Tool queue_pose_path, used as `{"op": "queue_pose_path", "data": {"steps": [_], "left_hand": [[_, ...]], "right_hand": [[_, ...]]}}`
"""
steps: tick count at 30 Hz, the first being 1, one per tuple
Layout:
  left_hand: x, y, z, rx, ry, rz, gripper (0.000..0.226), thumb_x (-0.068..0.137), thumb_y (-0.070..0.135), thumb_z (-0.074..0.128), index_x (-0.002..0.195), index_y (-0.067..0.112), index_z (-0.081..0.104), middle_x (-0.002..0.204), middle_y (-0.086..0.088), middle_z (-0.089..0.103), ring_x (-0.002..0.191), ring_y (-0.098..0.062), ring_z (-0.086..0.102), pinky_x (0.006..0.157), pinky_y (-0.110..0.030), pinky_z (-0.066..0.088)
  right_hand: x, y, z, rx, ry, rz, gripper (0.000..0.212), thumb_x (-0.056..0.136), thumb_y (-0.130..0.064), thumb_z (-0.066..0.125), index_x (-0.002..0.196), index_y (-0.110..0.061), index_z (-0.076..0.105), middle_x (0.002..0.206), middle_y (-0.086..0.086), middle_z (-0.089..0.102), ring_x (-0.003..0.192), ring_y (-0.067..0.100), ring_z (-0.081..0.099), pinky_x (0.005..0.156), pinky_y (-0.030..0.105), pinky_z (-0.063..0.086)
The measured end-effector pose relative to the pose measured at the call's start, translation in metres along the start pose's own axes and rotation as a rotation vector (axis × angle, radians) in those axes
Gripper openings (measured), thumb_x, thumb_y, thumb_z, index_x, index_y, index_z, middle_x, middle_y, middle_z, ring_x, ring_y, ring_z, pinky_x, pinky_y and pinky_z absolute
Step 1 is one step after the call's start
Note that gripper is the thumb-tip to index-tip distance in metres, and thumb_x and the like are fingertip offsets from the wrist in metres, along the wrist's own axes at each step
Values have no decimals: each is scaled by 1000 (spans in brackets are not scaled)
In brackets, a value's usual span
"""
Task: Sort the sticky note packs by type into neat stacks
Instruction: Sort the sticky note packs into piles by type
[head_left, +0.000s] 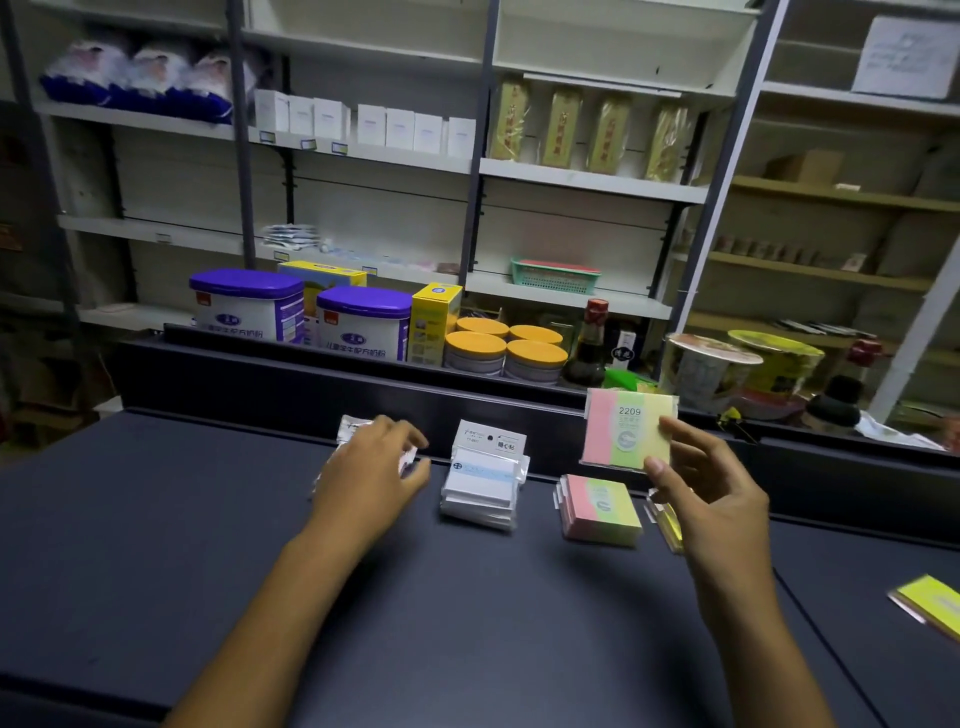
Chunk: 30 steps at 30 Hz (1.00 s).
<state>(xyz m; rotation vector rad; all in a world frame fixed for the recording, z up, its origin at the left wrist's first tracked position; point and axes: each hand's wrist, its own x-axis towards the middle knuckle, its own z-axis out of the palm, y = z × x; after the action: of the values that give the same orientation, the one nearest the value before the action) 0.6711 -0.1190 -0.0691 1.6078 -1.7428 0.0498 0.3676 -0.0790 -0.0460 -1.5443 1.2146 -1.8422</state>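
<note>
My right hand (701, 483) pinches a pink, green and yellow sticky note pack (621, 434) marked 2209 and holds it upright above the dark table (467, 597). Just below it lies a stack of the same three-colour packs (600, 512). A stack of white packs (485, 480) stands in the middle. My left hand (374, 475) rests with curled fingers on a clear-wrapped pile of packs (353, 431) at the left, mostly hiding it. Yellow packs (667, 522) peek out behind my right wrist.
Another yellow pack (930, 603) lies at the table's right edge. A raised dark ledge (311, 384) backs the table, with milk powder tins (249, 304), orange-lidded jars (504, 353), a sauce bottle (589, 343) and noodle cups (711, 364) behind it. Shelving fills the background.
</note>
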Motion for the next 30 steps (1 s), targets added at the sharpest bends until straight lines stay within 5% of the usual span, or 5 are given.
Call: {"op": "queue_pose_path", "data": {"steps": [9, 14, 18, 30], "left_hand": [[10, 103, 57, 98, 9, 170, 26, 91, 45, 54, 109, 28, 59, 109, 9, 60, 107, -14, 55, 85, -30, 45], [11, 122, 84, 120, 15, 128, 27, 89, 45, 55, 110, 28, 59, 108, 9, 60, 107, -14, 55, 84, -30, 44], [12, 114, 87, 94, 35, 96, 24, 88, 42, 60, 107, 28, 62, 108, 9, 60, 105, -14, 56, 80, -30, 45], [11, 109, 81, 74, 93, 73, 14, 90, 33, 59, 102, 27, 63, 103, 11, 59, 98, -11, 57, 72, -21, 35]], "right_hand": [[36, 20, -47, -76, -112, 31, 37, 83, -13, 77, 112, -34, 70, 103, -7, 71, 97, 6, 68, 87, 30, 57], [50, 43, -53, -82, -215, 36, 31, 78, -17, 82, 103, -33, 73, 94, -7, 74, 92, 6, 68, 79, 19, 53], [51, 63, -42, -141, -297, 52, 28, 77, -21, 83, 101, -30, 73, 92, -5, 74, 91, 12, 68, 78, 25, 56], [42, 79, -38, -598, -351, -35, 16, 85, -34, 74, 101, -33, 71, 85, -19, 67, 85, 0, 59, 66, 9, 40]]}}
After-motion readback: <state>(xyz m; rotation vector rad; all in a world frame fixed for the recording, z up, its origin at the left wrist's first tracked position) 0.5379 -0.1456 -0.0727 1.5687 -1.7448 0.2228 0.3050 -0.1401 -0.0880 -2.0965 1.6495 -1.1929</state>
